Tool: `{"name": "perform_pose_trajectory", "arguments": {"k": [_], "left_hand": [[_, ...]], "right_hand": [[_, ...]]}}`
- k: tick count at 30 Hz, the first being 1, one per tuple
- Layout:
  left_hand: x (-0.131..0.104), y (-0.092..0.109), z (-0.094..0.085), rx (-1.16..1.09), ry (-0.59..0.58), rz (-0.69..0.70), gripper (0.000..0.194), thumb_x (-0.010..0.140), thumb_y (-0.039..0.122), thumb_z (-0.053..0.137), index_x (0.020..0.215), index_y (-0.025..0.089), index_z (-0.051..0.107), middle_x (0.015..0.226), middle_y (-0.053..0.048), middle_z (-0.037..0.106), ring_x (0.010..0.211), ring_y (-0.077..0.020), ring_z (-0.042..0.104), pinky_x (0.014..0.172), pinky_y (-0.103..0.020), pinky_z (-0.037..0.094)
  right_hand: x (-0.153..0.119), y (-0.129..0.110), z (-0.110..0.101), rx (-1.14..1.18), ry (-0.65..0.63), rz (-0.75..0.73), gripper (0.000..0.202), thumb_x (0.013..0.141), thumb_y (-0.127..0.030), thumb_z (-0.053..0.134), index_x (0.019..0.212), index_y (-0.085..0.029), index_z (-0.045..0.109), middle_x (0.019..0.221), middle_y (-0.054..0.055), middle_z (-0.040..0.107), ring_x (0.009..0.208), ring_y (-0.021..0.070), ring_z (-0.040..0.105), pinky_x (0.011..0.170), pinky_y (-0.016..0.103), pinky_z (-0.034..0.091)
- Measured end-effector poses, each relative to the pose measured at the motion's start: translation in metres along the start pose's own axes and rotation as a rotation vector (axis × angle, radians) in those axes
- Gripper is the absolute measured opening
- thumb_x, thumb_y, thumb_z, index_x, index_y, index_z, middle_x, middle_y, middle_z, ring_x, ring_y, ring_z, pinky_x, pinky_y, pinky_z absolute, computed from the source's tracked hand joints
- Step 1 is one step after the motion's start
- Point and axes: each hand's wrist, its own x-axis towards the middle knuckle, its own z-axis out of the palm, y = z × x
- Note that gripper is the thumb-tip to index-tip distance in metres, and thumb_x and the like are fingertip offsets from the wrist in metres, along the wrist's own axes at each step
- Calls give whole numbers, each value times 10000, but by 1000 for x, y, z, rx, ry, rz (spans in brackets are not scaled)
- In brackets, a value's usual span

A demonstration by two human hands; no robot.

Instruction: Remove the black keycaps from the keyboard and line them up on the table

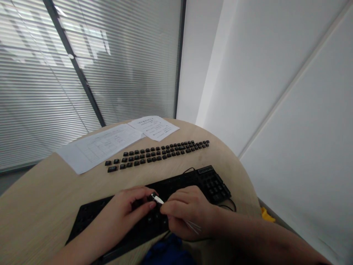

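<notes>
A black keyboard (190, 180) lies slanted across the near part of the table, with many keycaps off its main part and the number pad still capped. Over its middle, my left hand (131, 204) pinches a small black keycap (150, 197) between thumb and fingers. My right hand (189, 209) is closed around thin white sticks that look like cotton swabs (157, 199). Their white end meets the keycap, while the stick ends show below my right palm. My fingers partly hide both things.
Loose black keycaps (148, 155) stand in rows beyond the keyboard on the round wooden table (220, 158). Two printed sheets (103, 143) lie farther back. A black cable (233, 203) loops beside the number pad. Something yellow (267, 214) is past the table's right edge, near the white wall.
</notes>
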Motion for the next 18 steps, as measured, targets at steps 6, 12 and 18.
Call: {"name": "perform_pose_trajectory", "arguments": {"k": [6,12,18], "left_hand": [[0,-9,-2,8,94,-43,330,952,489,586,1087,264,785,1063,-36,804,987,-253,744,918,-356,587],[-3,-5,-1,33,29,3,327,987,453,556,1177,303,775,1118,-22,801,1024,-254,742,957,-363,585],[-4,8,0,12,-85,34,307,1011,405,514,1038,260,783,961,-18,784,891,-209,732,827,-296,586]], "right_hand": [[1,10,-11,-91,58,118,133,871,-152,484,886,-208,604,665,-9,634,545,139,542,538,282,401],[4,13,-22,-244,-7,199,262,995,-272,482,1175,-184,651,1245,165,674,1105,305,598,964,484,475],[-3,11,-9,-141,-133,52,281,1006,-212,483,1246,-191,628,854,36,675,698,187,595,610,315,475]]}}
